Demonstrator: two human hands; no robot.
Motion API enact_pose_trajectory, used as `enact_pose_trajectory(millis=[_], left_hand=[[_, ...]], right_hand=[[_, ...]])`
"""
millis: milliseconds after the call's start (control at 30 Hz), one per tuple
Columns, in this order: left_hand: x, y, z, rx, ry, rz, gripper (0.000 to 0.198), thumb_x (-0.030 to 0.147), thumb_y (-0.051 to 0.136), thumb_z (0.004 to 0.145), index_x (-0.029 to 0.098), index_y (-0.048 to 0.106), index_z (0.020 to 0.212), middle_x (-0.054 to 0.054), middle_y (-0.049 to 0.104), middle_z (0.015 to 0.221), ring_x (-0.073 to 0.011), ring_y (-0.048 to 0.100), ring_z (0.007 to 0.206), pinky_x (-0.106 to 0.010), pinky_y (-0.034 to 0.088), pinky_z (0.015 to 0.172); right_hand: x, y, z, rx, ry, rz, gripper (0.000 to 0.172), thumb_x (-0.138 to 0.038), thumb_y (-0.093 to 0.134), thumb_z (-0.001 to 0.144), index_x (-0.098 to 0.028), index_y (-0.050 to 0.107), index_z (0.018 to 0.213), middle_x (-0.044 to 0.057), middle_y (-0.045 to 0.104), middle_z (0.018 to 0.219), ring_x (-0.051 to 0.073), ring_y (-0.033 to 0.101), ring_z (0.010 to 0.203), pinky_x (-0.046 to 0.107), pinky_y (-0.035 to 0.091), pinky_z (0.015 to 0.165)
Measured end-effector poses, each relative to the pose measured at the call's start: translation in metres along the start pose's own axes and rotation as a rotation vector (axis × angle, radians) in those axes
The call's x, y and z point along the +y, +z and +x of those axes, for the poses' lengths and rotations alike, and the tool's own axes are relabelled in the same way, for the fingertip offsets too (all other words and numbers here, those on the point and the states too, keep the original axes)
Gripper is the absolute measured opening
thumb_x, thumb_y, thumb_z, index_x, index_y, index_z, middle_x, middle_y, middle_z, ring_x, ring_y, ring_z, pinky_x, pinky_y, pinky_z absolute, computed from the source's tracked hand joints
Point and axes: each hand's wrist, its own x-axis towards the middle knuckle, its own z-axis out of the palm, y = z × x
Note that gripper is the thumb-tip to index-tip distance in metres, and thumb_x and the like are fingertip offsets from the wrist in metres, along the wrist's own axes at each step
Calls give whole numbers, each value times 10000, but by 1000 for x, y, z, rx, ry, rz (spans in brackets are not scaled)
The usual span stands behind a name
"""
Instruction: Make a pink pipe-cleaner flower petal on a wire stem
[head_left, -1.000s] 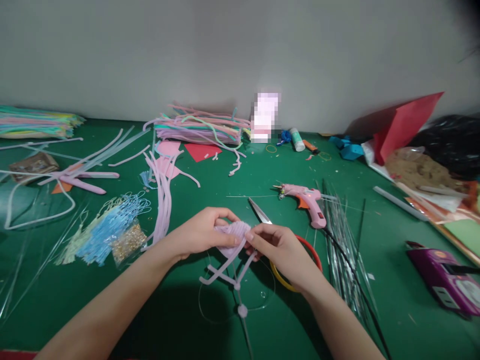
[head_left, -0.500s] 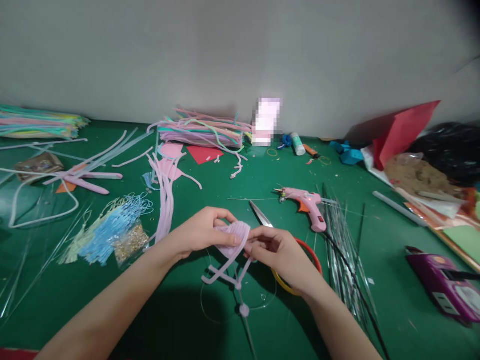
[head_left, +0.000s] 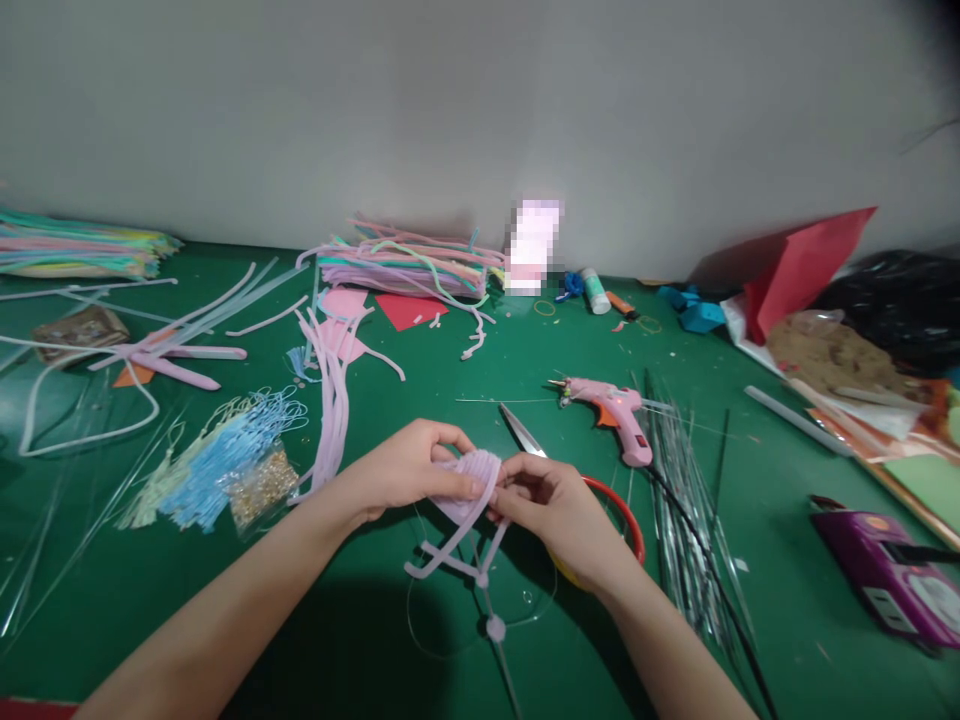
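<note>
Between my hands is a pale lilac pipe cleaner shape [head_left: 466, 505], wound in close rows, with loose strands hanging below it. My left hand [head_left: 424, 465] pinches its left side, thumb in front. At its right edge, the fingers of my right hand [head_left: 544, 500] are closed on the lilac pipe cleaner; the fingertips are partly hidden. A thin stem with a small lilac disc [head_left: 495, 628] hangs beneath, along with a clear looped line. Scissors [head_left: 523, 432] with red and yellow handles lie partly under my right hand.
A pink glue gun [head_left: 616, 408] lies beyond the scissors, its black cord running beside silvery strips [head_left: 694, 520]. At left are blue tassels [head_left: 217, 470], a bag of gold beads [head_left: 261, 487] and lilac pipe cleaners [head_left: 330, 420]. A purple device [head_left: 885, 565] sits at right.
The lilac shape's hanging stem and disc have swung slightly right and down. Both hands keep nearly the same place and grip.
</note>
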Motion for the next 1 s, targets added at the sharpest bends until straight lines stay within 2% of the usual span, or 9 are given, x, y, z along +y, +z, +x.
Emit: enact_pose_trajectory(millis=[133,333,500,667,800,1000], left_hand=[[-2,-1,0,-8,-4,-4,312,281,764,663,126,619,893,55,582,574,-75,490,514,-183,303,499],[-1,-1,0,-5,5,-25,313,271,766,661,122,618,893,58,577,571,-76,497,522,-185,319,511],[-1,0,0,2,-11,-17,297,256,765,651,128,618,875,57,582,569,-83,506,521,-189,330,512],[0,0,1,-2,3,-26,289,250,762,656,133,617,878,64,572,559,-80,503,513,-188,330,505],[1,1,0,1,3,-37,283,252,762,659,130,614,866,66,559,549,-75,493,504,-186,332,503],[-2,5,1,11,27,-34,311,278,756,663,122,612,890,17,615,655,-102,540,581,-196,367,538]], right_hand=[[0,0,1,-2,16,6,235,-255,818,627,-164,655,770,-28,652,589,104,607,569,205,480,584],[2,-4,0,-53,-16,-18,173,-255,759,700,-166,682,828,-3,683,668,118,630,610,231,511,627],[2,-3,0,-27,-9,-34,135,-243,737,713,-165,672,802,-8,673,622,115,625,585,222,499,603],[1,-3,0,-54,-12,-24,126,-228,721,719,-163,670,813,-1,685,630,116,628,595,226,499,621],[1,-1,0,-24,-10,-49,105,-211,700,721,-166,641,795,-14,667,593,110,610,570,220,477,595],[-1,6,0,11,-17,-98,97,-180,626,732,-191,531,714,-35,645,559,110,589,536,223,459,554]])
